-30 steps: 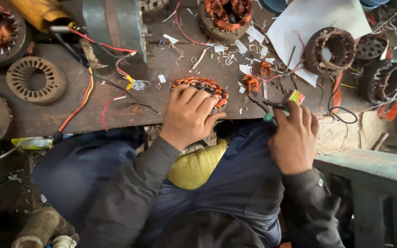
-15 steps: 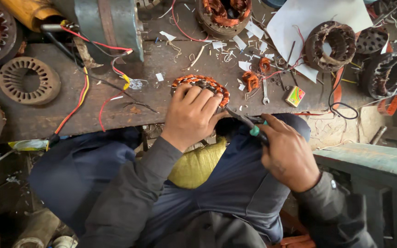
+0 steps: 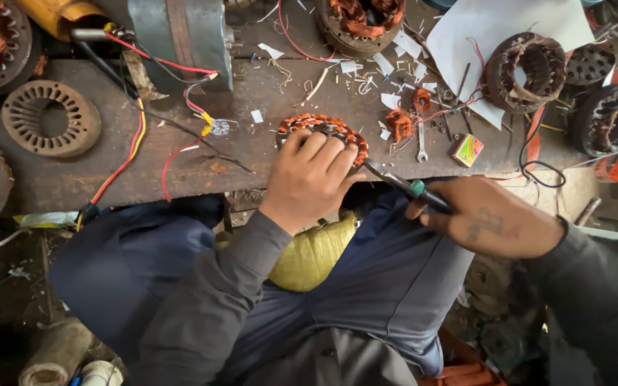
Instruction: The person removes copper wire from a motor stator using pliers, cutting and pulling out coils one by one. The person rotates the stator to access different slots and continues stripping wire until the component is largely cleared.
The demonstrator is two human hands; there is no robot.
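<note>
Left hand [image 3: 309, 179] laid over a stator [image 3: 327, 132] wound with orange copper coil, fingers [image 3: 323, 150] curled and pressed together on its near rim. Stator flat at the near edge of the worn tabletop [image 3: 252, 100], right above the lap. Right hand [image 3: 491, 221] closed around a screwdriver [image 3: 405, 186] (green band on a dark handle), tip angled up against the stator's right side beside the left fingers. Just beyond, a small spanner [image 3: 421, 139], orange wire scraps [image 3: 400, 125] and a small multicoloured box [image 3: 466, 150]. Farther right, a wound stator [image 3: 523, 71] on white paper [image 3: 488, 28]. At far left, a bare laminated core [image 3: 51, 118]; red and yellow wires [image 3: 134, 139] trailing across the tabletop.
</note>
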